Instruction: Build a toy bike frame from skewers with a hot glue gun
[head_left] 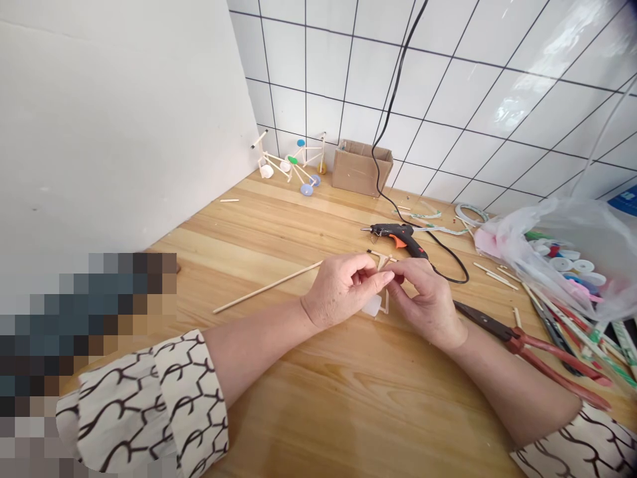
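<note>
In the head view, both hands meet over the bench (298,398), near its middle, with a small stick frame (387,302) between them. The left hand (343,289) comes in from the left, thumb and forefinger brought together in a pinch on the frame. The right hand (423,299) faces it from the right, its fingers also bent into a pinch at the frame; their tips hide the exact part held. The lower part of the frame shows in the gap below the fingertips, with a white cap (372,306) just beside the left hand. A dark-ended stick shows on the far side of the fingers.

A long stick (269,287) lies on the bench left of the left hand, its far end close to the knuckles. A glue gun (398,234) lies just beyond the hands, its nozzle pointing left and its black cord running up the tiled wall. Pliers (517,338) lie right of the right hand, beside the forearm. Farther right is a clear plastic bag (522,232) of coloured caps. At the far left, several stick models (293,166) with cap wheels stand near a cardboard box (355,174).
</note>
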Demonstrator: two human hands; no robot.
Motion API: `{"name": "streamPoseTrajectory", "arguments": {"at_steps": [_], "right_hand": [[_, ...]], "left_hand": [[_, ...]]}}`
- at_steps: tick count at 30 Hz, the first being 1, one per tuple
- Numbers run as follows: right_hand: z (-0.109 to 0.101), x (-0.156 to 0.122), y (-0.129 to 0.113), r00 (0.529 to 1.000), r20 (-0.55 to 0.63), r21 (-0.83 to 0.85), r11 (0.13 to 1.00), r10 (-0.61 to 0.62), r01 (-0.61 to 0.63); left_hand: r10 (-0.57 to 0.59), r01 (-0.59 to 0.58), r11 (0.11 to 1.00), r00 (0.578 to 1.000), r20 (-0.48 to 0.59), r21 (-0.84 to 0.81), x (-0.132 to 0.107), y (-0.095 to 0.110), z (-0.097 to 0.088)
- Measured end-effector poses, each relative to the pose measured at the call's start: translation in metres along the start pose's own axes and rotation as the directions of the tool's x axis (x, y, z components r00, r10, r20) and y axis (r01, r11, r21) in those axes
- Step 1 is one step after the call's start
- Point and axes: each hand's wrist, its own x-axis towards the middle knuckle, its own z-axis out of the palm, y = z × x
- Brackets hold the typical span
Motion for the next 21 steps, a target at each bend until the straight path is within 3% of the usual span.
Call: {"name": "streamPoseTrajectory", "arguments": {"at_steps": [21], "right_hand": [[-0.0015, -0.0005, -0.0008, 1.0, -0.004, 0.015, 1.0, -0.01, 0.01]], "left_hand": [[-0.057, 0.057, 0.998, 0.998, 0.025, 0.002, 0.0006, -0.0016, 0.0007]]}}
